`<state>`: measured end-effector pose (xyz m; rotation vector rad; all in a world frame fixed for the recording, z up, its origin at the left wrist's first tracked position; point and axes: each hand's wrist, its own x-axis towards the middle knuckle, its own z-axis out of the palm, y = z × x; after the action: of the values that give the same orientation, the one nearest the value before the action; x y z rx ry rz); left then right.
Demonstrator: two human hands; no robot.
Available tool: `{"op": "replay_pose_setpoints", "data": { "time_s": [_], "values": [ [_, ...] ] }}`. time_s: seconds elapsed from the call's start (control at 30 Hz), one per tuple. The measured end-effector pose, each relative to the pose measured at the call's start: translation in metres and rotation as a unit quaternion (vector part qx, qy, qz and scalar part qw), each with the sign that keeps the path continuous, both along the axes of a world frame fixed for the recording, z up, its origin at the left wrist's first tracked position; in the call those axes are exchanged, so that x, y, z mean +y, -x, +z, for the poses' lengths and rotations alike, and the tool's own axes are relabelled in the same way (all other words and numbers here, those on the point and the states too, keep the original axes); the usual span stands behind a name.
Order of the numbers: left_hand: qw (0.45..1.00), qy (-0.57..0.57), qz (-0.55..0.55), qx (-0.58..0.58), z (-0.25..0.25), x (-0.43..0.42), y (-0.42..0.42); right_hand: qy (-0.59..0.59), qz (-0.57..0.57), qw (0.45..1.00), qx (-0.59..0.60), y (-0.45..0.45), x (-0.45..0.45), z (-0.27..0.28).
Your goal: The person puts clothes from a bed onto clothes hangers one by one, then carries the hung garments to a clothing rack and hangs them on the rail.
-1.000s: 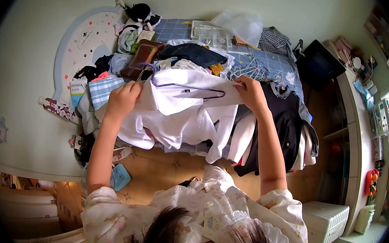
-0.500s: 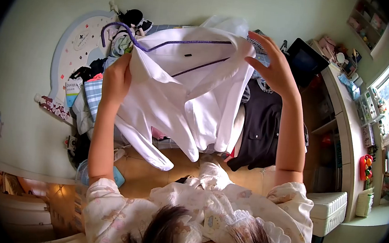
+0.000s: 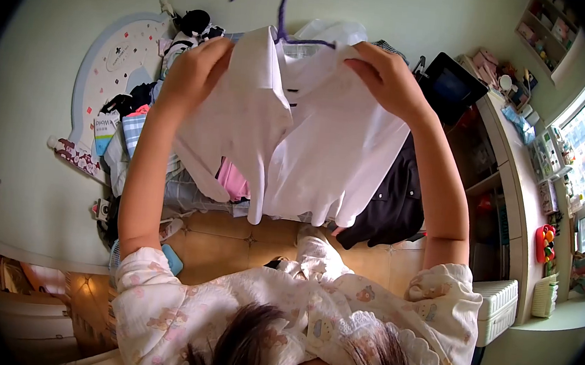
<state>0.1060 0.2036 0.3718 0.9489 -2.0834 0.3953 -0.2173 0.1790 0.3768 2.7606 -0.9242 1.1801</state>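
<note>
A white shirt (image 3: 337, 145) hangs in front of me, its sleeves and hem dangling. Inside its collar sits a dark purple clothes hanger (image 3: 283, 15), with the hook standing up above the neckline. My left hand (image 3: 201, 70) is closed on the shirt at its left shoulder. At the right side of the collar, my right hand (image 3: 385, 76) pinches the fabric near the end of the visible hanger bar. Most of the hanger is hidden inside the shirt.
Behind the shirt is a bed with a pale headboard (image 3: 120, 49) and piled clothes. A black garment (image 3: 391, 205) and a pink cloth (image 3: 235, 179) lie on it. To the right stand a dark monitor (image 3: 452, 89), a long desk and a white storage box (image 3: 494, 308).
The hanger has turned from lying slanted to upright, hook on top. My right hand, open before, has closed on the collar. My left hand has moved up with the shirt.
</note>
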Motion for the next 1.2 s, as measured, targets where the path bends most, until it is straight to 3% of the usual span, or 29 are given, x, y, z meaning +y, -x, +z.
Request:
{"op": "replay_pose_setpoints", "data": {
  "time_s": [0.23, 0.33, 0.5, 0.63, 0.73, 0.83, 0.93, 1.07, 1.13, 1.2],
  "values": [
    [0.994, 0.11, 0.005, -0.006, 0.016, 0.005, -0.018, 0.005, -0.023, 1.0, -0.017, 0.014, -0.011, -0.012],
    [0.992, 0.001, -0.129, 0.014, 0.023, 0.009, -0.017, 0.018, -0.027, 0.999, -0.038, 0.013, -0.005, -0.011],
    [0.977, -0.212, 0.018, 0.014, -0.001, 0.002, -0.018, -0.044, -0.052, 0.994, -0.088, 0.023, -0.003, -0.009],
    [0.995, -0.004, 0.066, -0.081, -0.022, -0.014, -0.021, -0.075, -0.055, 0.993, -0.077, 0.032, -0.003, -0.006],
    [0.992, 0.03, 0.069, -0.098, -0.027, -0.017, -0.02, -0.037, -0.029, 0.993, -0.107, 0.044, -0.01, -0.01],
    [0.985, 0.053, 0.06, -0.152, -0.029, -0.023, -0.015, -0.083, -0.117, 0.98, -0.136, 0.051, 0.0, 0.007],
    [0.991, 0.011, 0.089, -0.098, -0.028, -0.022, -0.011, -0.082, -0.06, 0.987, -0.127, 0.051, 0.003, 0.01],
    [0.997, 0.036, 0.072, -0.016, -0.034, -0.026, -0.015, -0.016, -0.089, 0.996, -0.008, 0.066, 0.007, 0.012],
    [0.998, 0.033, 0.056, -0.005, -0.035, -0.026, -0.015, -0.048, -0.087, 0.995, 0.025, 0.054, 0.023, 0.011],
    [0.999, 0.012, 0.029, -0.023, -0.034, -0.021, -0.018, -0.061, -0.078, 0.995, -0.015, 0.045, 0.025, 0.007]
  ]
}}
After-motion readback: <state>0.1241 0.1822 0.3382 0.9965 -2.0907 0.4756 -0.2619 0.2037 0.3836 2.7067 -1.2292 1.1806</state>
